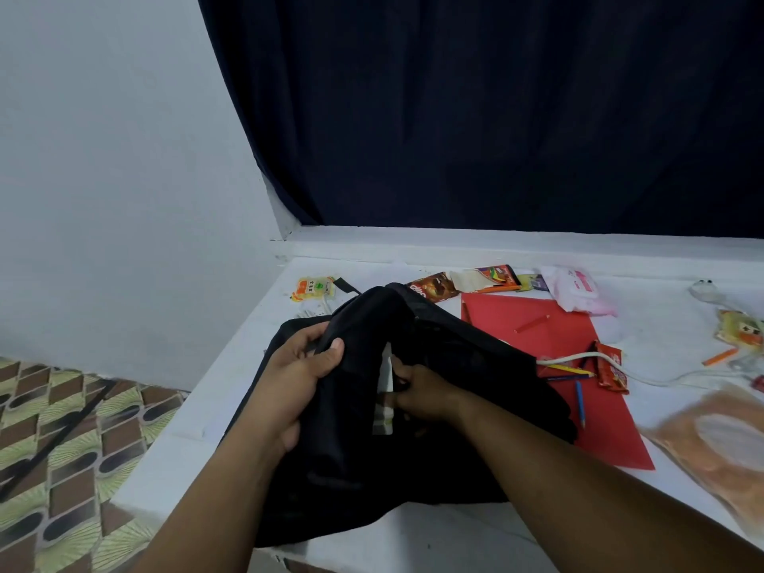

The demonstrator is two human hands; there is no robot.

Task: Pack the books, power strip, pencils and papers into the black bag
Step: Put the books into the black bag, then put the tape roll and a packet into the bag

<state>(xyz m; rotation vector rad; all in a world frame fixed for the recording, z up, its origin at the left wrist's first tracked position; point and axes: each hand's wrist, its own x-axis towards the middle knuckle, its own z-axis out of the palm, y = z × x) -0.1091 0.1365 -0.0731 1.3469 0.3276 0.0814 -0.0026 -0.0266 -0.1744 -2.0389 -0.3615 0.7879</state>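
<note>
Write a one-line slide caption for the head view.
Both hands, left and right, grip the black bag on the white table; pencils and red paper lie beside it.

One head-worn wide-angle view is looking forward and down — sitting close over the bag (pixel 397 407), which is filling the lower middle. The table (pixel 475 543) is running toward 2 o'clock, the curtain (pixel 496 117) hanging at 12 — the floor (pixel 62 448) at 8.
</note>
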